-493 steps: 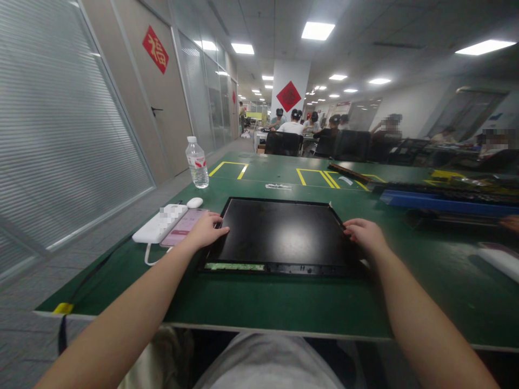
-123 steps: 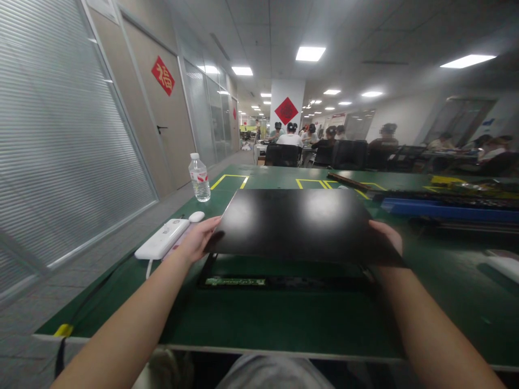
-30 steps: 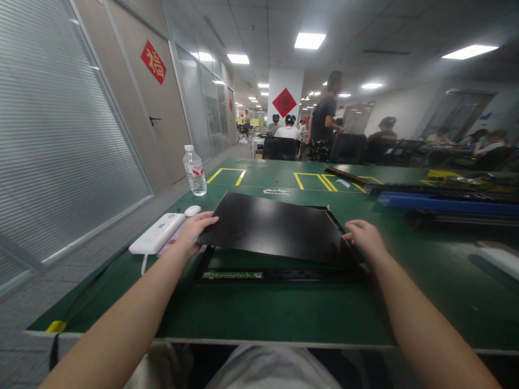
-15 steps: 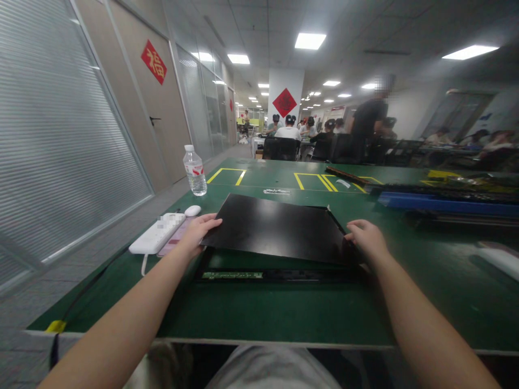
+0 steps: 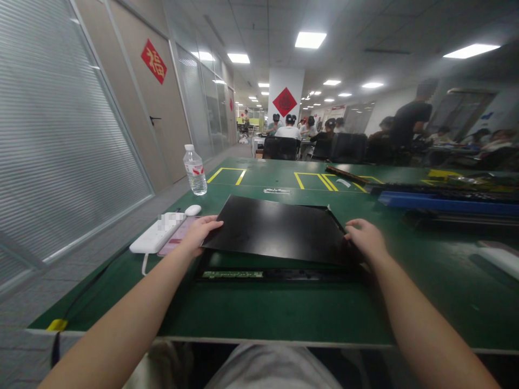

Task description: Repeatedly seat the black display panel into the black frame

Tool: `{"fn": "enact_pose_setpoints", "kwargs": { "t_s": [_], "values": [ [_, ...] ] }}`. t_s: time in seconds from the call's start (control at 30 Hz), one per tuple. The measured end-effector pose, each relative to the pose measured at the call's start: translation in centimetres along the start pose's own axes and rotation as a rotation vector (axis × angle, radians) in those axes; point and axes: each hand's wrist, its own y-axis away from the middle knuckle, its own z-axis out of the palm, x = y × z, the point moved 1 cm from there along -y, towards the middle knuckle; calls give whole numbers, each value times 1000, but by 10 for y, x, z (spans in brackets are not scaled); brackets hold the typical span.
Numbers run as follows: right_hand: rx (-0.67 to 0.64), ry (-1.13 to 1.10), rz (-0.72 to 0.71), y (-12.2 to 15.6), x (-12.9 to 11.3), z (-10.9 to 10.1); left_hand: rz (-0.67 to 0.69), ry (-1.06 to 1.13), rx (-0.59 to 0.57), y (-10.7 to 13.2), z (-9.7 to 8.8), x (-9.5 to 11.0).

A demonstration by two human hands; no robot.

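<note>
A flat, glossy black panel point(image 5: 275, 227) lies tilted over a thin black frame point(image 5: 316, 275), its left side raised. Along the near side of that frame runs a strip of green circuit board point(image 5: 233, 275). My left hand point(image 5: 203, 232) is closed on the panel's left edge, thumb on top and fingers beneath. At the right side, my right hand point(image 5: 365, 237) has its fingers curled and pinched at the frame's edge, close to the panel's right edge. Most of the frame is hidden under the panel.
Left on the green table point(image 5: 275, 319) are a white power strip point(image 5: 152, 237), a phone point(image 5: 176, 237), a white mouse-shaped object point(image 5: 193, 210) and a water bottle point(image 5: 195, 170). A blue bar point(image 5: 430, 201) and dark strips lie right. People sit beyond.
The panel's left side has dropped very slightly, with my left hand still on it. My right hand is nearly still. A standing person in the background has moved right.
</note>
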Motion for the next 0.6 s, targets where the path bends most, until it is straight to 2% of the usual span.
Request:
{"fn": "enact_pose_setpoints", "kwargs": {
  "t_s": [0.6],
  "values": [
    [7, 62, -15, 2, -4, -3, -15, -80, -3, 7, 7, 1]
  ]
}}
